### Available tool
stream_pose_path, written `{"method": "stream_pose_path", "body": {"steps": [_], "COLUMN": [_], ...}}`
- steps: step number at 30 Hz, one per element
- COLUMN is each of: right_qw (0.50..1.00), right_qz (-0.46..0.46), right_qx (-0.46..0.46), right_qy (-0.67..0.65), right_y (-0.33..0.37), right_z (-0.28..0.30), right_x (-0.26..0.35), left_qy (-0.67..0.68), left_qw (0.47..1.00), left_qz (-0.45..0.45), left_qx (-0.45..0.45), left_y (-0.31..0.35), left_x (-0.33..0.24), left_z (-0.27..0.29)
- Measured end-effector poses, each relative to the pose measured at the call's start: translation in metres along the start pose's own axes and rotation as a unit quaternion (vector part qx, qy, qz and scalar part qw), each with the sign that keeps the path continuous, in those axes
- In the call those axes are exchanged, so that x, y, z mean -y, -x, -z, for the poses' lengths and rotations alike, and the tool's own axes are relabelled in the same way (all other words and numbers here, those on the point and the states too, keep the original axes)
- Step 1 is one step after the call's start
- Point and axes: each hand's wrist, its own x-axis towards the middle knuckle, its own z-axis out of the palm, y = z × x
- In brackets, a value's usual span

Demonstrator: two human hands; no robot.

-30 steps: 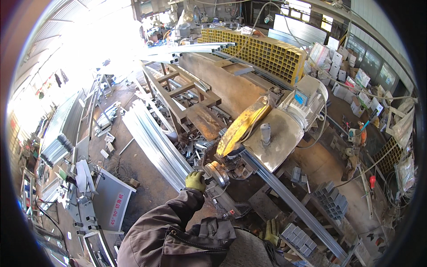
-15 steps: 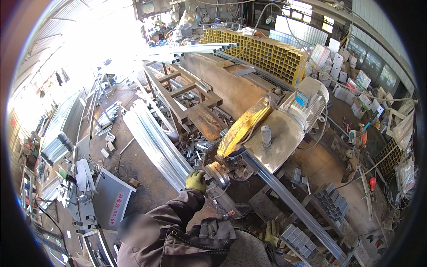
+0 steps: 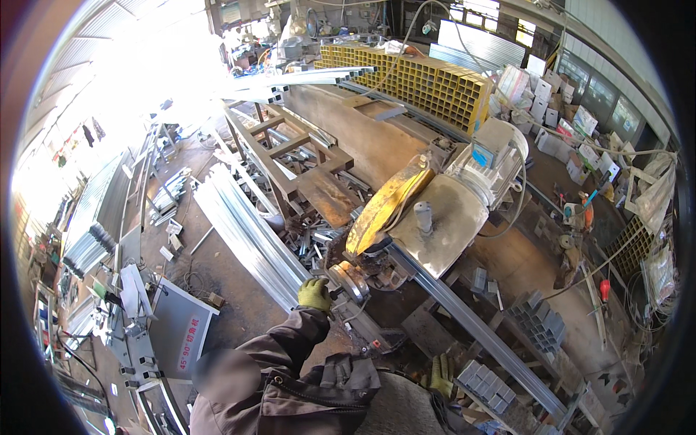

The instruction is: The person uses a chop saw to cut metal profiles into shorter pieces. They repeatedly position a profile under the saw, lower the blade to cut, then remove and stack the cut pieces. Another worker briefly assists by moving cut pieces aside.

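My left hand [image 3: 315, 296], in a yellow-green work glove, is closed round the handle beside the round metal clamp wheel [image 3: 350, 281] of a cut-off saw. The saw's yellow blade guard [image 3: 388, 203] and grey motor [image 3: 493, 163] stand ahead of it. Long metal tubes [image 3: 471, 326] run from under the guard toward the lower right. My right hand [image 3: 441, 375], gloved alike, is low beside those tubes, fingers stretched out, partly hidden by my clothing. Nearest to it lies a stack of short cut square tubes [image 3: 486, 386].
Another pile of cut tubes [image 3: 538, 324] lies beyond the long tubes. A bundle of long silvery profiles [image 3: 243, 232] rests left of the saw, near a rusty steel frame [image 3: 290, 156]. A grey machine panel [image 3: 181, 326] stands at lower left. Yellow square tubes [image 3: 413, 80] are stacked behind.
The view has shifted slightly, so the saw and surroundings sit a little further left. My left hand stays on the handle; my right hand shows a little more beside the cut tubes.
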Motion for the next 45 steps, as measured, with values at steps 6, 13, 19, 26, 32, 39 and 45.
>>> {"method": "stream_pose_path", "body": {"steps": [6,13,19,26,32,39,45], "right_qw": [0.999,0.998,0.999,0.998,0.997,0.998,0.997], "right_qz": [0.000,0.047,-0.023,-0.034,-0.046,-0.034,-0.029], "right_qx": [-0.014,-0.032,-0.020,0.006,0.033,-0.010,-0.035], "right_qy": [-0.032,0.007,-0.027,-0.053,-0.054,-0.056,-0.058], "right_y": [-0.003,-0.008,-0.007,-0.017,-0.018,-0.019,-0.023], "right_z": [0.003,-0.013,0.005,0.026,0.031,0.033,0.032], "right_x": [0.004,-0.008,0.004,0.016,0.017,0.021,0.023], "left_qy": [0.005,0.020,0.015,0.013,0.005,0.014,0.014], "left_qw": [0.999,1.000,1.000,0.999,0.999,1.000,1.000], "left_qz": [0.028,0.017,0.008,0.022,0.037,0.015,0.015], "left_qx": [0.046,0.014,-0.002,0.019,0.040,0.019,0.020], "left_y": [0.001,0.002,0.002,0.002,0.002,0.003,0.004], "left_x": [0.010,0.013,0.018,0.018,0.017,0.017,0.019], "left_z": [-0.006,-0.012,-0.020,-0.020,-0.018,-0.019,-0.019]}}
